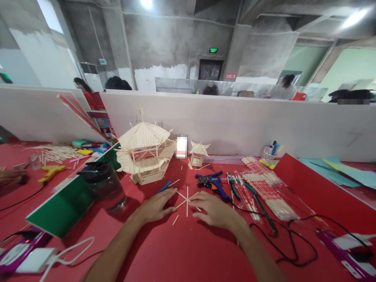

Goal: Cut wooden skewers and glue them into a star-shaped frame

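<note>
Thin wooden sticks lie on the red tabletop, arranged like a six-pointed star. My left hand rests at the star's left side, fingers stretched out near the stick ends. On the other side my right hand reaches in with fingers apart, its fingertips over or touching the right-hand sticks. Neither hand grips anything that shows. A short loose stick lies just below the star. Beyond my left hand is a blue pen-like tool. A blue glue gun lies past my right hand.
A large stick-built pavilion and a small one stand at the back. A dark-lidded water bottle is at left. Packs of sticks, green-handled pliers and a black cable lie right. A co-worker's hand shows far left.
</note>
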`<action>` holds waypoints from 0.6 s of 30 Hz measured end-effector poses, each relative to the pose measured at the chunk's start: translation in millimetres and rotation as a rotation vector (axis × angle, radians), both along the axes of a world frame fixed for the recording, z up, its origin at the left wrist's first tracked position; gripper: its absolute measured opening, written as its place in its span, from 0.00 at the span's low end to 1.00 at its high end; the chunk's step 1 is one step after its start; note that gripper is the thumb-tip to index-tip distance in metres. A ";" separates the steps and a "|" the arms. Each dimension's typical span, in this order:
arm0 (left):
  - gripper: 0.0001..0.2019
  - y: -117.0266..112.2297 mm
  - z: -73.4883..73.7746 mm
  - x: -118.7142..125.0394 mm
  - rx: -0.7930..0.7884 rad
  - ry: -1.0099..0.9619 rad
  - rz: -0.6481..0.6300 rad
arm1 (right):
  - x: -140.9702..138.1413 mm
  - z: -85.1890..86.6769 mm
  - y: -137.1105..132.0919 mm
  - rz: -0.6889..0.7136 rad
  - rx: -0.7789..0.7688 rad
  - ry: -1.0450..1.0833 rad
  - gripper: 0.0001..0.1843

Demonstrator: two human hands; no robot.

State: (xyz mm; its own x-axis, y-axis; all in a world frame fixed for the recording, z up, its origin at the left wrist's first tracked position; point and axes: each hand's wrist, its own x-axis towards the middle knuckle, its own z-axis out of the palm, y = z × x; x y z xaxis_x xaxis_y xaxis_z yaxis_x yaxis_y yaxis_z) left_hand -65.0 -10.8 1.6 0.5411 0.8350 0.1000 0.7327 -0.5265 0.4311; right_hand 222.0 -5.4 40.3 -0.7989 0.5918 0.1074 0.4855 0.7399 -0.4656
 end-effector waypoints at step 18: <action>0.33 -0.5 4.5 2.0 -0.006 0.013 0.010 | -10.6 0.1 -10.5 0.084 0.063 -0.113 0.12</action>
